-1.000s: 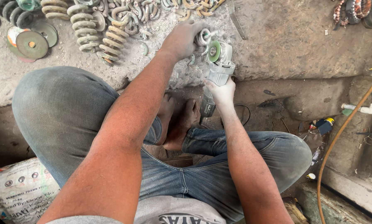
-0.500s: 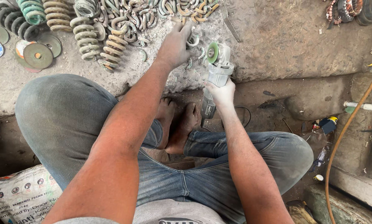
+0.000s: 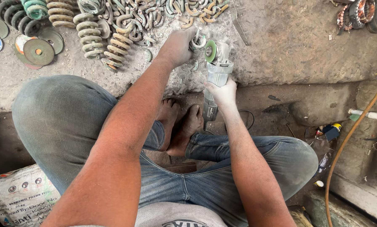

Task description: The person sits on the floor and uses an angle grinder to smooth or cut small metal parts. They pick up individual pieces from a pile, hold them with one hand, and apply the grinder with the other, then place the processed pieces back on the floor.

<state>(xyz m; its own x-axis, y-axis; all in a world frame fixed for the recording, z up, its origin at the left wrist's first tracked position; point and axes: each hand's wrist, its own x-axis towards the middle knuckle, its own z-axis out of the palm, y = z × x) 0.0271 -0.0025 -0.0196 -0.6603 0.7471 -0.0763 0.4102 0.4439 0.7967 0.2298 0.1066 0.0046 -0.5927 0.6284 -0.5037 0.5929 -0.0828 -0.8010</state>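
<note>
1. Nearest the camera, the person sits with knees spread in dusty blue jeans [image 3: 222, 185], bare feet [image 3: 182, 126] side by side on the ground between the legs.
2. A printed white sack [image 3: 18, 197] lies at the lower left, beside the left thigh.
3. The right hand [image 3: 223, 91] wraps its fingers closed around the grey body of an angle grinder [image 3: 215, 80]; the tool points away from the person, its tail hanging down towards the feet.
4. The grinder's green disc [image 3: 210, 51] stands on edge at the tool's far end, over the rough concrete surface [image 3: 289, 46].
5. The left hand [image 3: 178, 46] reaches further out, fingers closed on a small curved piece of metal [image 3: 198, 42] that rests on the surface just left of the disc. Whether disc and piece touch cannot be told.
6. Beyond the left hand, a heap of cut spring pieces [image 3: 155, 12] is spread along the far edge of the surface.
7. Left of the heap stand several whole coil springs [image 3: 87, 33], some greenish, some rusty.
8. Further left, flat grinding discs [image 3: 38, 51] lie loose on the surface.
9. To the right, an orange hose [image 3: 348, 143] curves down past a white pipe [image 3: 375, 112], and dark round motor parts [image 3: 358, 12] sit at the far right corner.
</note>
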